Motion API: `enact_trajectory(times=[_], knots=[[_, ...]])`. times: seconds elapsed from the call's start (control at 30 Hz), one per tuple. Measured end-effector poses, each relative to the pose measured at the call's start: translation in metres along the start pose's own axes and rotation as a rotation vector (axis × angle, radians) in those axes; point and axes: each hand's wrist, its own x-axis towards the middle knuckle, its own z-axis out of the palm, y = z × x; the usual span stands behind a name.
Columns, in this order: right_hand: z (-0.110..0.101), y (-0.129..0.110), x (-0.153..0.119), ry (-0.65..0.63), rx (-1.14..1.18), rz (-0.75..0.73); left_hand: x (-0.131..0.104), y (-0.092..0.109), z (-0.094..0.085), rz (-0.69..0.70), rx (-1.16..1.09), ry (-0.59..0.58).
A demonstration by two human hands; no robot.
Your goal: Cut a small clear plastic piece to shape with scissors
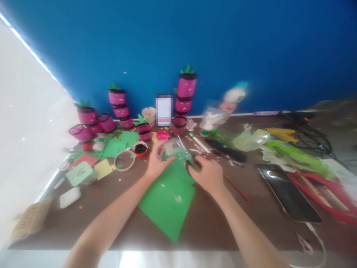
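A: What lies behind and beneath the hands?
B: A smooth, matte blue wall (145, 44) rises behind a flat brown table (117, 223). Along the wall I see stacked magenta cylinders (183, 95) with dark bands, small faces and spiky green tops.

A: And my right hand (208, 175)?
B: It is closed around the dark looped handles of the scissors (184, 148), whose slim pale blades point away from me, above the table's middle.

A: The left hand (158, 162)?
B: Thumb and fingers are spread apart in a curve beside a clear, shiny plastic piece (171, 147). Blur hides whether they touch it.

A: What is under them?
B: Flat green paper (169, 201), sharp-cornered, reaching toward me. Left of it lies a pale round ring (124, 160); to the right, a glossy black phone (290, 193) with a rectangular screen.
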Motion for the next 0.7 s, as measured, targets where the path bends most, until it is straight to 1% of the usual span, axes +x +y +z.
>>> enact_trajectory(times=[0.2,0.4,0.53,0.7], knots=[[-0.0003,-0.0005,0.0001,-0.075,0.119,0.034,0.0002,0.0012,0.0004,-0.035,-0.017,0.008],[0.0007,-0.0007,0.0002,-0.163,0.244,0.067,-0.0004,0.0042,0.0023,-0.032,-0.022,0.017],[0.0029,0.0022,0.0012,-0.225,0.371,0.076,-0.0002,0.0041,0.0029,-0.052,-0.041,0.041],[0.0024,0.0037,0.0023,-0.309,0.559,0.075,-0.0001,0.0034,0.0027,-0.059,-0.046,0.040]])
